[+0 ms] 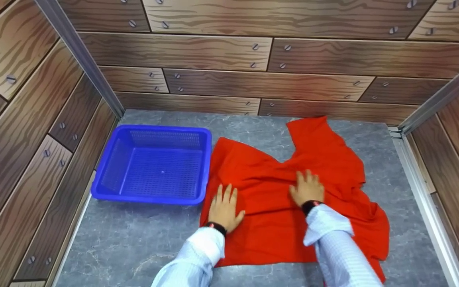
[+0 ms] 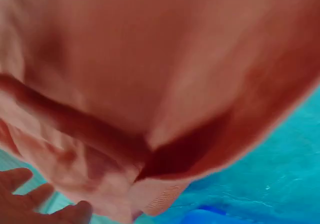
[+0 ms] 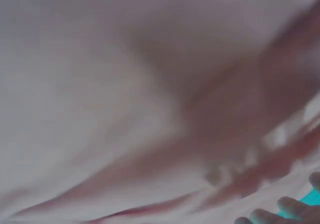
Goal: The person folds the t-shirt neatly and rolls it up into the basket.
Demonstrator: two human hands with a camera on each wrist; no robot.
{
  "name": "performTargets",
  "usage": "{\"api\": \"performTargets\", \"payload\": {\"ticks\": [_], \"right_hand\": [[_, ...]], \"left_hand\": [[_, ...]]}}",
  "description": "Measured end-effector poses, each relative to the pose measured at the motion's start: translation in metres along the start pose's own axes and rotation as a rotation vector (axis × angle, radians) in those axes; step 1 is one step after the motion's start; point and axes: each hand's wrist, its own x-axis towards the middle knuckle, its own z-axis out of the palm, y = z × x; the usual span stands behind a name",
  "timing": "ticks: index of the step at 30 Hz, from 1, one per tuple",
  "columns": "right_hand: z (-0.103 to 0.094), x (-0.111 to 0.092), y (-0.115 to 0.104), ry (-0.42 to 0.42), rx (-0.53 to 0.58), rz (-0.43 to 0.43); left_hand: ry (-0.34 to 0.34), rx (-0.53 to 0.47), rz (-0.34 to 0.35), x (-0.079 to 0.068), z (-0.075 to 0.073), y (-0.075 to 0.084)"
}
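A red garment [image 1: 261, 235], shaped like a T-shirt, lies spread and wrinkled on the grey surface. Its right side is bunched in folds, and one sleeve-like flap [image 1: 311, 129] reaches toward the back wall. My left hand [image 1: 224, 209] rests on its left edge with the fingers straight and the thumb spread. Farther right, my right hand [image 1: 308, 189] lies over the garment's middle, fingers extended. Close up, the left wrist view shows the cloth [image 2: 165, 59] with left fingers [image 2: 37, 194] at its corner; right fingertips [image 3: 287, 204] show low in the right wrist view.
A blue plastic basket [image 1: 153, 200] with perforated sides stands left of the garment, close to its left edge. Wood-patterned walls [image 1: 213, 50] enclose the grey marbled surface [image 1: 134, 239] at the back and both sides. A metal rail [image 1: 424, 199] runs along the right.
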Motion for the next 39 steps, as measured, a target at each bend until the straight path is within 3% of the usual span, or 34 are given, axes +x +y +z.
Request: {"api": "performTargets", "payload": {"ticks": [5,9,11,14,18,21,24,27,30,33,37,39], "right_hand": [[-0.005,-0.008,0.045,-0.124,-0.015,0.079],[-0.007,-0.013,0.060,-0.218,-0.007,0.085],[-0.008,-0.016,0.062,-0.241,0.000,0.087],[-0.012,-0.018,0.064,-0.256,-0.006,0.103],[-0.017,-0.021,0.064,-0.252,-0.031,0.119],[-0.015,-0.023,0.066,-0.223,-0.055,0.111],[-0.007,-0.028,0.068,-0.125,-0.083,0.075],[0.003,-0.032,0.072,-0.044,-0.080,0.037],[0.010,-0.032,0.079,-0.080,-0.014,0.019],[0.009,-0.032,0.082,-0.148,0.069,0.022],[0.003,-0.040,0.079,-0.069,0.064,-0.017],[0.001,-0.048,0.077,0.005,0.023,-0.042]], "left_hand": [[-0.076,-0.092,-0.039,0.027,0.001,-0.017],[-0.176,-0.150,-0.131,0.039,-0.003,-0.026],[-0.239,-0.109,-0.171,0.040,-0.006,-0.025],[-0.297,0.050,-0.195,0.040,-0.011,-0.017],[-0.259,0.252,-0.184,0.043,-0.019,0.002],[-0.212,0.288,-0.159,0.043,-0.021,0.012],[-0.187,0.248,-0.122,0.040,-0.014,0.012],[-0.192,0.163,-0.106,0.036,-0.002,0.002],[-0.219,0.030,-0.156,0.035,0.006,-0.010],[-0.187,-0.047,-0.182,0.032,0.008,-0.015],[-0.099,-0.002,-0.119,0.024,0.002,-0.004],[-0.099,0.003,-0.096,0.016,-0.004,0.003]]}}
